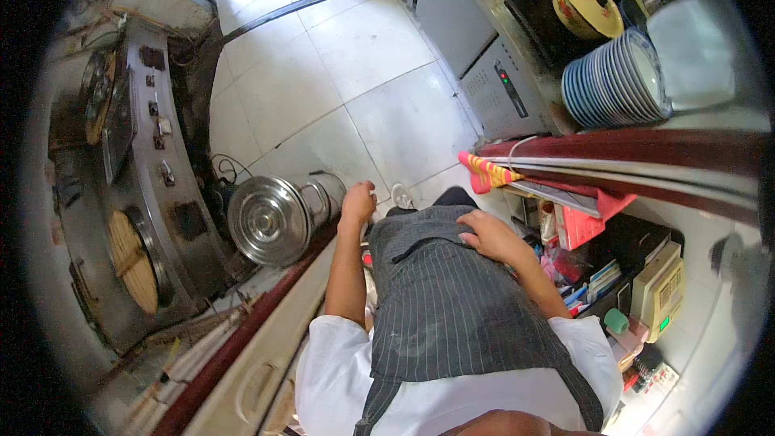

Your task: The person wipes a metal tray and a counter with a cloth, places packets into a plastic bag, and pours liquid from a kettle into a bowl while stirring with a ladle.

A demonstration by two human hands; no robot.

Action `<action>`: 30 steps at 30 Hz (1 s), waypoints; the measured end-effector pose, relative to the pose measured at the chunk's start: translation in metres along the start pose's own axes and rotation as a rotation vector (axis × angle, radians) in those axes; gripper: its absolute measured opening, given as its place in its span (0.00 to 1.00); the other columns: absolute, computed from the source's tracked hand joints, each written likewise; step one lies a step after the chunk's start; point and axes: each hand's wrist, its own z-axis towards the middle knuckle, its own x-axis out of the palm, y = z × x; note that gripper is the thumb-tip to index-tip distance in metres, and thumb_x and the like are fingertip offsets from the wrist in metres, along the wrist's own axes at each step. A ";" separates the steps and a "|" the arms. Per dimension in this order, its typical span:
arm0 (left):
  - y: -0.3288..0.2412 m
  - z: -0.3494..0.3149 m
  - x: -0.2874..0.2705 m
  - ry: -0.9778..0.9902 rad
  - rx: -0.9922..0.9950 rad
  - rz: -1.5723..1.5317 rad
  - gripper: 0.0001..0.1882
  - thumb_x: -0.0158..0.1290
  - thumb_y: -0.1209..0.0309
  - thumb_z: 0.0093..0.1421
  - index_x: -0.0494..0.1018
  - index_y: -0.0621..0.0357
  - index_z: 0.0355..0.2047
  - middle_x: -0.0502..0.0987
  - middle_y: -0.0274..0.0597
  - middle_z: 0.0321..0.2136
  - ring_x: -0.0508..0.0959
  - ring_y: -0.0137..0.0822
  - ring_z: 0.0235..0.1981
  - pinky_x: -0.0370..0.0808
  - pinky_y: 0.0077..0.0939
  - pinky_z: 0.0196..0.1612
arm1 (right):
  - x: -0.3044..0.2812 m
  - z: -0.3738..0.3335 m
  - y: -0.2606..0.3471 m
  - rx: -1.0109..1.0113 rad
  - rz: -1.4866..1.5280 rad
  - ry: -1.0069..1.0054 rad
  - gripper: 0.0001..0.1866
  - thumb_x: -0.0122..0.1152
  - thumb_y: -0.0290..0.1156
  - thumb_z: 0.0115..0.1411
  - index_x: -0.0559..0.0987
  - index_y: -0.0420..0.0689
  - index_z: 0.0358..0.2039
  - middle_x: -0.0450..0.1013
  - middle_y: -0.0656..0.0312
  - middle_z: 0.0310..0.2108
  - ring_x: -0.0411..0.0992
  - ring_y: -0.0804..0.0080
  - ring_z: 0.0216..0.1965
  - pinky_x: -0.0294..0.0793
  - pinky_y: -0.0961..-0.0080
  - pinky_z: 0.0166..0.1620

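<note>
My left hand (359, 203) hangs beside the tall shiny metal pot (270, 222), just right of its side handles. Its fingers are loosely bent and partly hidden, and nothing shows in them. At the front of my dark striped apron (452, 299), my right hand (489, 237) hovers over or touches the cloth; I cannot tell which. That hand is open, with thumb and fingers apart. The pot has a round lid with a knob and stands low on my left.
A metal stove (165, 186) with a round wooden lid (132, 262) lies left. On the right, a dark red doorframe edge (630, 157) juts in below stacked plates (609, 85) and a yellow lidded pot (585, 4). A cluttered shelf holds a scale (658, 292). White tiled floor (339, 73) stretches ahead.
</note>
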 end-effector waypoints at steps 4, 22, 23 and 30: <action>0.007 0.074 -0.059 -0.160 -0.012 -0.027 0.12 0.48 0.74 0.51 0.73 0.59 0.37 0.73 0.57 0.34 0.73 0.55 0.38 0.71 0.43 0.43 | -0.044 0.074 -0.018 0.042 -0.020 0.015 0.17 0.57 0.33 0.54 0.72 0.41 0.43 0.69 0.48 0.41 0.67 0.51 0.45 0.67 0.61 0.47; 0.070 0.187 -0.141 -0.401 -0.472 -0.385 0.09 0.48 0.74 0.47 0.74 0.61 0.30 0.75 0.56 0.29 0.75 0.54 0.34 0.72 0.42 0.40 | -0.314 0.499 0.101 -0.393 -0.516 0.061 0.16 0.59 0.29 0.52 0.73 0.40 0.42 0.70 0.48 0.37 0.68 0.49 0.40 0.68 0.60 0.44; 0.085 0.192 -0.137 -0.402 -0.497 -0.403 0.09 0.48 0.74 0.46 0.74 0.61 0.29 0.75 0.57 0.28 0.75 0.55 0.33 0.72 0.42 0.40 | -0.313 0.524 0.125 -0.426 -0.488 0.045 0.16 0.59 0.29 0.52 0.73 0.40 0.41 0.70 0.48 0.37 0.68 0.48 0.40 0.68 0.60 0.43; 0.175 0.215 -0.196 -0.530 -0.637 -0.466 0.11 0.46 0.75 0.47 0.76 0.60 0.29 0.75 0.58 0.30 0.74 0.56 0.36 0.71 0.43 0.42 | -0.225 0.667 0.238 -0.626 -0.363 0.321 0.16 0.59 0.29 0.51 0.74 0.40 0.41 0.71 0.47 0.35 0.71 0.51 0.38 0.70 0.62 0.41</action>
